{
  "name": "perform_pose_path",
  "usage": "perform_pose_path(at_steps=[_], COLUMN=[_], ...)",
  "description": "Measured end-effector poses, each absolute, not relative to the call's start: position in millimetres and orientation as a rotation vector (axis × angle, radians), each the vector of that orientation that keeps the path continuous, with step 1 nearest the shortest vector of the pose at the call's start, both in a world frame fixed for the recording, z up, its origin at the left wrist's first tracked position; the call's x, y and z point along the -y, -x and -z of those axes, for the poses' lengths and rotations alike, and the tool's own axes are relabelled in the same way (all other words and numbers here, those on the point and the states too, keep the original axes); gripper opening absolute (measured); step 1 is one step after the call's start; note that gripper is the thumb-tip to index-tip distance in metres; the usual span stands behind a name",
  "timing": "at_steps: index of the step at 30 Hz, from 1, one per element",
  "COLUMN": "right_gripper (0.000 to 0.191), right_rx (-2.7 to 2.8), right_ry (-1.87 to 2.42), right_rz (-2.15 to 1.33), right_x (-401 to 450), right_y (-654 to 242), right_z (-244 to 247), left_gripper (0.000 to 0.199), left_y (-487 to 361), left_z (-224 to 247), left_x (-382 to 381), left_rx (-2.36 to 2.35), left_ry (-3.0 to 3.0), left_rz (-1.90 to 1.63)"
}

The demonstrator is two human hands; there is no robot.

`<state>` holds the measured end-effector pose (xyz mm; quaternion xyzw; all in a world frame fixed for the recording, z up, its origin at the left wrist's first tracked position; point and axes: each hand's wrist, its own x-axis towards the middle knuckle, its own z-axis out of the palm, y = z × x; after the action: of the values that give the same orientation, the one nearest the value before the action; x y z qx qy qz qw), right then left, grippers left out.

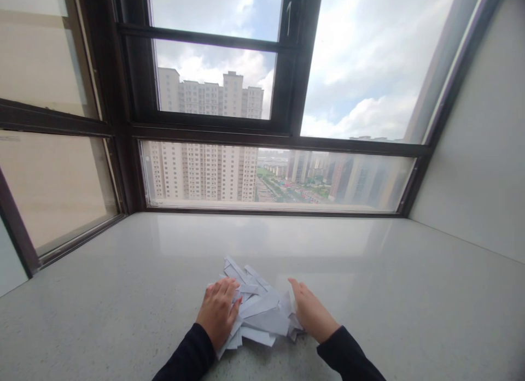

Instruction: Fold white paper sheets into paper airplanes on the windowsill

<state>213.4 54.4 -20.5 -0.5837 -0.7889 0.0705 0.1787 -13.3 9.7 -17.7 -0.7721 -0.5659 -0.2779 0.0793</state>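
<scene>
A loose heap of white paper strips (pixel 262 310) lies on the speckled pale sill, with several pieces overlapping at different angles. My left hand (pixel 220 310) rests on the heap's left side, its fingers curved over the paper and the thumb a little apart. On the opposite side, my right hand (pixel 311 310) stands on edge against the heap, fingers stretched forward and palm facing the paper. Some of the strips under the left hand and beside the right palm are hidden. Neither hand is closed around a piece.
The broad stone sill (pixel 389 282) runs back to a dark-framed window (pixel 270 135), with tall buildings outside. Another window pane (pixel 57 189) borders the left side. A white wall (pixel 476 151) rises on the right.
</scene>
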Motion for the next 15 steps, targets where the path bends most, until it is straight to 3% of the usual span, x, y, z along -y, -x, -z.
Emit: perform_pose_path(at_steps=[6, 15], right_gripper=[0.071, 0.067], right_rx=[2.114, 1.895], right_ry=[1.210, 1.137], right_rz=[-0.468, -0.090], right_x=[-52, -62], right_y=[-197, -207], right_z=[22, 29], left_gripper=[0.026, 0.044], left_y=[23, -45], left_z=[3, -25], left_x=[-15, 26], left_rx=[1.691, 1.638], left_ry=[2.286, 2.683], left_rz=[0.801, 0.522])
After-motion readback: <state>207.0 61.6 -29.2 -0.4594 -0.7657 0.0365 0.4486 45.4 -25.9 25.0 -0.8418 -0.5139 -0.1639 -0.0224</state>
